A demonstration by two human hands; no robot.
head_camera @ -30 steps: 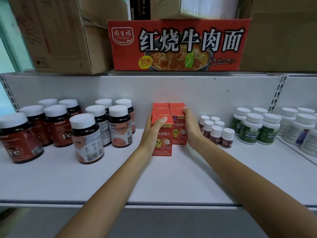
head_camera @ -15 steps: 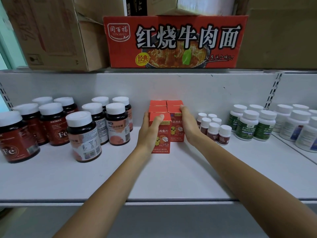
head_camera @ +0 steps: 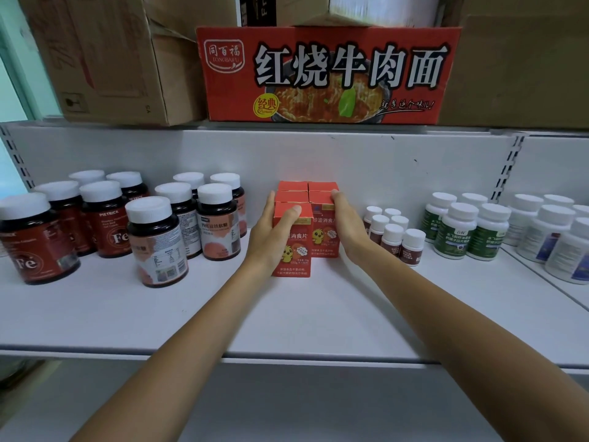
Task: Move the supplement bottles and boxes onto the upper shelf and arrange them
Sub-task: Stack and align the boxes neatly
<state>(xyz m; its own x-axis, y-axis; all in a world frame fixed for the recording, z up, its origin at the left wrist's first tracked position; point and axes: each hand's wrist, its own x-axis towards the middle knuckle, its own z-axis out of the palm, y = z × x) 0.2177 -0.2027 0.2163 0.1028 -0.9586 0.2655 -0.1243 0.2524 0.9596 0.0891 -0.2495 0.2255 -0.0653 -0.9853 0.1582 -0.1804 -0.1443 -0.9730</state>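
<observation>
Left hand (head_camera: pixel 270 239) and right hand (head_camera: pixel 348 232) press (fingers nearly straight, gripping nothing) against the red boxes' (head_camera: pixel 294 250) sides; bare shelf (head_camera: pixel 318 317) fronts them.

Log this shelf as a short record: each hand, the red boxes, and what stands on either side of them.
red boxes: upright cluster, two columns
left hand: flat against their left side, thumb over the front box
right hand: against their right side
left of boxes: dark white-capped bottles
right of boxes: small white-capped bottles
</observation>
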